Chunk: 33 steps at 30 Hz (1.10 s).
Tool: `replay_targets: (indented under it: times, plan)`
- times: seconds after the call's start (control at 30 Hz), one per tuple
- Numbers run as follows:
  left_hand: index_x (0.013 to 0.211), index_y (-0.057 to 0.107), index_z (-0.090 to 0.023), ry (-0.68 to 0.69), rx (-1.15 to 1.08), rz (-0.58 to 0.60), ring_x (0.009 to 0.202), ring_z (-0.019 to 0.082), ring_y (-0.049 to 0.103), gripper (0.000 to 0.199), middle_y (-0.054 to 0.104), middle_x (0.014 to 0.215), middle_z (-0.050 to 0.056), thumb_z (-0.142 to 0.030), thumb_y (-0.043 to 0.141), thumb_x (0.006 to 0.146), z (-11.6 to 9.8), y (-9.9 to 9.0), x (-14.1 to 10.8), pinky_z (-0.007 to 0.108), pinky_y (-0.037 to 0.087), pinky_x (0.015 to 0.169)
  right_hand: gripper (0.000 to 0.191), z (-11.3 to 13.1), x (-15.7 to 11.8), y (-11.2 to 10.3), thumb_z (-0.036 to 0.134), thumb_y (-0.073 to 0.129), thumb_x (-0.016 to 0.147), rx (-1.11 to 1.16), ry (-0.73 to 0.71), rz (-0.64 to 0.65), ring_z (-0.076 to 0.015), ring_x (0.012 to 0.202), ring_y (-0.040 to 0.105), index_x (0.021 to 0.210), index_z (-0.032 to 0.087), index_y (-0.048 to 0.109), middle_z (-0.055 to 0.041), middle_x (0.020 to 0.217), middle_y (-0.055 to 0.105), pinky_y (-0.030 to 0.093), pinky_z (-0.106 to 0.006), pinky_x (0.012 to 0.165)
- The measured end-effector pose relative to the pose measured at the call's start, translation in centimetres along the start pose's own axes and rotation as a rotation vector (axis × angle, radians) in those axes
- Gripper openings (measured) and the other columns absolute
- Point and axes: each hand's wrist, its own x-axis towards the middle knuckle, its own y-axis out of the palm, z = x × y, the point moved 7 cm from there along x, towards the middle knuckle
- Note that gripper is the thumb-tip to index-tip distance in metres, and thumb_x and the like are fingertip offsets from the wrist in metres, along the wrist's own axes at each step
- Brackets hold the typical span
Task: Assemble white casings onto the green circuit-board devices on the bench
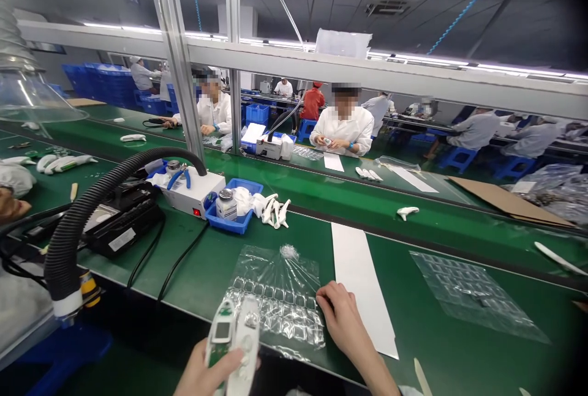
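Observation:
In my left hand [214, 366] are two long white housing halves of a handheld device. One half [222, 338] carries a green circuit board and a small grey display; the other half [247, 344], with pale buttons, lies beside it under my thumb. My right hand [342, 316] rests at the right edge of a clear plastic bag [280, 267] holding rows of small square transparent pieces. Its thumb and forefinger are closed together there; whether anything is between them is too small to tell. A strip of white paper [361, 280] lies just beyond that hand.
A blue tray [229, 223] holds a jar, beside white curved parts [276, 212]. To the left are a white box [195, 191] with blue pliers and a black hose [87, 212]. Another clear sheet [478, 292] lies right. Co-workers sit across the green conveyor [312, 191].

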Motion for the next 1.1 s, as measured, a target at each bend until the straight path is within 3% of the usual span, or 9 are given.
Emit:
replay_targets:
  times: [0.1,0.13,0.23,0.4,0.57,0.7,0.8,0.93,1.1]
  plan:
    - [0.101,0.057,-0.014,0.026,0.038,0.169,0.1,0.035,0.065,0.062,0.072,0.102,0.017,-0.038,0.085,0.051,-0.8,6.2,0.0,0.04,0.05,0.084,0.018,0.0,0.5,0.6,0.02,0.043,0.094,-0.047,0.02,0.008,-0.0225,0.078,0.054,0.08,0.022,0.053,-0.0019,0.08,0.057,0.037,-0.038,0.072]
    - [0.1,0.057,-0.013,0.058,0.056,0.176,0.098,0.034,0.066,0.061,0.071,0.101,0.017,-0.037,0.084,0.051,-1.1,7.7,0.2,0.039,0.05,0.083,0.018,0.0,0.5,0.7,0.019,0.043,0.094,-0.048,0.028,0.01,-0.0225,0.079,0.054,0.079,0.021,0.053,-0.0018,0.08,0.057,0.036,-0.038,0.072]
    - [0.096,0.058,-0.014,0.062,0.16,0.172,0.094,0.032,0.066,0.052,0.072,0.095,0.014,-0.035,0.08,0.054,-1.2,9.9,0.9,0.037,0.049,0.081,0.017,-0.1,0.5,1.0,0.019,0.047,0.092,-0.01,0.056,0.021,-0.0218,0.08,0.055,0.077,0.02,0.053,-0.0012,0.079,0.058,0.036,-0.038,0.075]
    - [0.096,0.058,-0.014,0.078,0.165,0.143,0.091,0.03,0.066,0.047,0.073,0.09,0.01,-0.034,0.077,0.058,-1.6,8.8,1.4,0.035,0.049,0.078,0.017,0.0,0.0,1.2,0.022,0.048,0.092,0.088,0.09,-0.007,-0.0205,0.079,0.054,0.076,0.02,0.052,-0.0006,0.078,0.057,0.036,-0.036,0.076]
    - [0.086,0.066,-0.014,0.148,0.216,0.139,0.078,0.026,0.065,0.033,0.072,0.076,0.006,-0.033,0.075,0.06,-1.7,9.1,1.6,0.033,0.048,0.071,0.018,1.4,-1.0,1.1,0.021,0.046,0.093,0.08,-0.031,-0.129,-0.0198,0.074,0.051,0.075,0.021,0.049,-0.0009,0.076,0.054,0.033,-0.034,0.071]
    - [0.078,0.068,-0.011,0.235,0.258,0.092,0.07,0.025,0.063,0.029,0.07,0.068,0.006,-0.034,0.074,0.06,-1.4,9.1,2.1,0.032,0.047,0.066,0.015,2.9,-1.9,-0.4,0.018,0.047,0.092,0.098,-0.187,-0.271,-0.0181,0.071,0.048,0.077,0.02,0.049,-0.0005,0.074,0.052,0.03,-0.034,0.071]
    - [0.077,0.07,-0.011,0.252,0.265,0.083,0.069,0.026,0.063,0.03,0.072,0.069,0.008,-0.035,0.074,0.06,-1.2,9.2,2.3,0.032,0.047,0.064,0.015,2.4,-2.0,-2.6,0.02,0.05,0.091,0.23,-0.111,-0.366,-0.0182,0.071,0.048,0.076,0.021,0.05,0.0001,0.073,0.053,0.03,-0.034,0.072]
    - [0.086,0.07,-0.012,0.324,0.346,0.154,0.076,0.028,0.065,0.03,0.074,0.079,0.01,-0.035,0.07,0.066,-1.7,10.1,1.9,0.033,0.049,0.068,0.021,2.3,-1.2,-3.6,0.03,0.052,0.091,0.459,0.063,-0.267,-0.0174,0.069,0.048,0.071,0.022,0.049,0.0016,0.071,0.051,0.033,-0.032,0.07]
    - [0.09,0.068,-0.013,0.445,0.455,0.181,0.079,0.027,0.064,0.025,0.072,0.082,0.01,-0.029,0.064,0.071,-2.1,10.5,1.7,0.034,0.049,0.072,0.024,4.7,0.0,-2.0,0.03,0.049,0.091,0.42,0.032,-0.106,-0.0172,0.07,0.049,0.069,0.021,0.049,0.0015,0.071,0.053,0.034,-0.032,0.071]
